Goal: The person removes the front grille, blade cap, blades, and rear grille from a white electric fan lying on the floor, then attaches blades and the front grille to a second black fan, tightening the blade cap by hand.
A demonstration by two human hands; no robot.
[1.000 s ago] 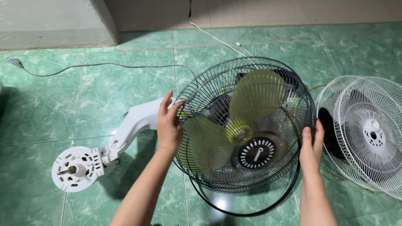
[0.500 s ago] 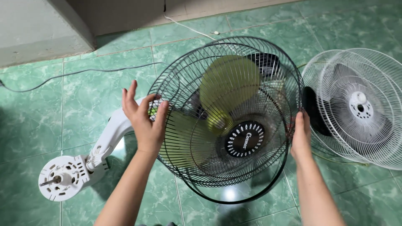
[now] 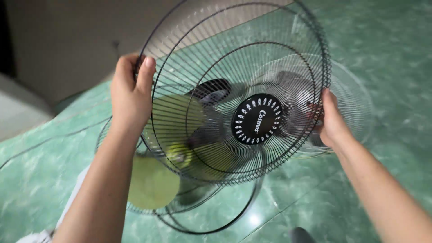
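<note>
Black wire front fan guard (image 3: 252, 58) is held lifted off, gripped at its rim by left hand (image 3: 130, 96) and right hand (image 3: 332, 120); yellow-green blades (image 3: 153, 182) exposed, not yet removed.

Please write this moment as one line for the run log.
left hand: grips front grille rim | right hand: grips opposite rim | grille: above fan blades

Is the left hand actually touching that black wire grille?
Touching. The head view shows the left hand wrapped over the rim of the grille, its fingers curled around the wire edge.
</note>
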